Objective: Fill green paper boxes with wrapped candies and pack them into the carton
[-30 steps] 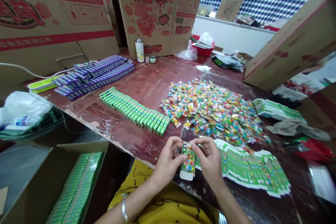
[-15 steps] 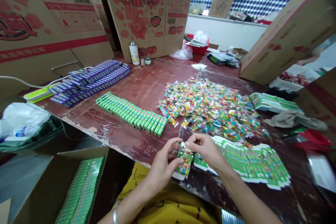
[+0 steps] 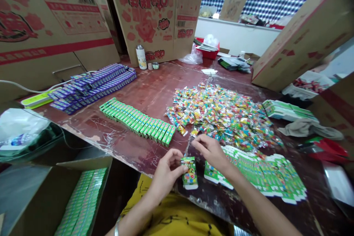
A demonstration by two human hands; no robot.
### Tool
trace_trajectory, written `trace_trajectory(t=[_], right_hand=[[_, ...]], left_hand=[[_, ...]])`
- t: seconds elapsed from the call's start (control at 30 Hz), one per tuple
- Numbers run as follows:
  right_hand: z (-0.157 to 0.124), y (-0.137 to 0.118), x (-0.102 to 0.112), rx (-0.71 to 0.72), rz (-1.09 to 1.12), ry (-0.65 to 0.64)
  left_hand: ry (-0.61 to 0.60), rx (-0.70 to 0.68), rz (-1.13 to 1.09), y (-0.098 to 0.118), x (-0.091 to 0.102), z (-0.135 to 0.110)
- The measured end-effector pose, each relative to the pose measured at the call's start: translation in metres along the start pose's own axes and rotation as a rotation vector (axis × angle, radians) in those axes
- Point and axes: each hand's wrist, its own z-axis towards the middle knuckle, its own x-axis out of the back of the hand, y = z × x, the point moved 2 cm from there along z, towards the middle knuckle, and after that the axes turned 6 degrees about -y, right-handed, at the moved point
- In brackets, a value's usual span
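Note:
My left hand (image 3: pixel 167 172) grips a small green printed candy box (image 3: pixel 190 173) upright between thumb and fingers, over the table's near edge. A white flap shows at the box's lower end. My right hand (image 3: pixel 211 152) is off the box, beside the near edge of a heap of small clear candy packets (image 3: pixel 218 108). Its fingers are bent and slightly apart, with nothing visible in them. Under my right wrist lies a fanned row of flat green cartons (image 3: pixel 257 171). Left of the heap stands a row of filled-out green boxes (image 3: pixel 138 121).
Purple boxes (image 3: pixel 94 84) are stacked at the left beside a white bottle (image 3: pixel 141 57). An open carton (image 3: pixel 105 164) holding green boxes sits below the table at left. Large cardboard boxes (image 3: pixel 151 18) stand behind. A grey cloth (image 3: pixel 311 129) and more green cartons (image 3: pixel 287 110) lie right.
My right hand has let go of the box top and moved up toward the candy heap. My left hand, still holding the box, has shifted slightly left and turned it more upright.

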Motion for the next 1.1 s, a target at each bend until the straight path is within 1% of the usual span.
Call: trace_trajectory(t=[0.07, 0.1, 0.2, 0.3, 0.37, 0.47, 0.53, 0.57, 0.67, 0.73, 0.87, 0.9, 1.0, 1.1], right_hand=[[0.024, 0.011, -0.008, -0.044, -0.274, 0.046], [0.036, 0.015, -0.013, -0.055, -0.344, 0.056], [0.064, 0.021, -0.030, -0.051, -0.436, 0.056], [0.074, 0.023, -0.035, -0.041, -0.476, 0.057], [0.073, 0.025, -0.028, -0.047, -0.479, 0.071], [0.062, 0.024, -0.002, -0.048, -0.452, 0.091], [0.051, 0.019, 0.018, -0.028, -0.349, 0.063], [0.045, 0.014, 0.026, -0.015, -0.257, 0.033], [0.029, -0.002, 0.043, 0.003, -0.036, -0.053], [0.022, -0.012, 0.049, 0.012, -0.008, -0.078], [0.016, -0.027, 0.063, 0.031, -0.035, -0.019], [0.016, -0.030, 0.065, 0.039, -0.052, -0.023], [0.016, -0.038, 0.065, 0.100, -0.134, -0.125], [0.017, -0.044, 0.054, 0.160, -0.238, -0.226]], left_hand=[[0.055, 0.014, 0.023, -0.001, 0.003, 0.001], [0.072, 0.037, 0.016, -0.002, 0.004, 0.000], [0.083, 0.128, -0.065, -0.003, 0.007, -0.003], [0.071, 0.179, -0.113, -0.002, 0.014, -0.008], [0.057, 0.169, -0.071, -0.001, 0.020, -0.008], [0.056, 0.103, 0.088, 0.000, 0.028, -0.005], [0.054, 0.068, 0.161, -0.002, 0.030, -0.002], [0.045, 0.060, 0.174, -0.002, 0.029, -0.001], [0.009, 0.054, 0.173, -0.004, 0.024, 0.001], [-0.004, 0.052, 0.165, -0.004, 0.020, 0.002], [0.004, 0.036, 0.155, -0.005, 0.017, 0.000], [0.004, 0.033, 0.152, -0.005, 0.018, -0.001], [-0.017, 0.027, 0.139, -0.004, 0.017, -0.002], [-0.054, 0.003, 0.125, 0.000, 0.014, -0.003]])
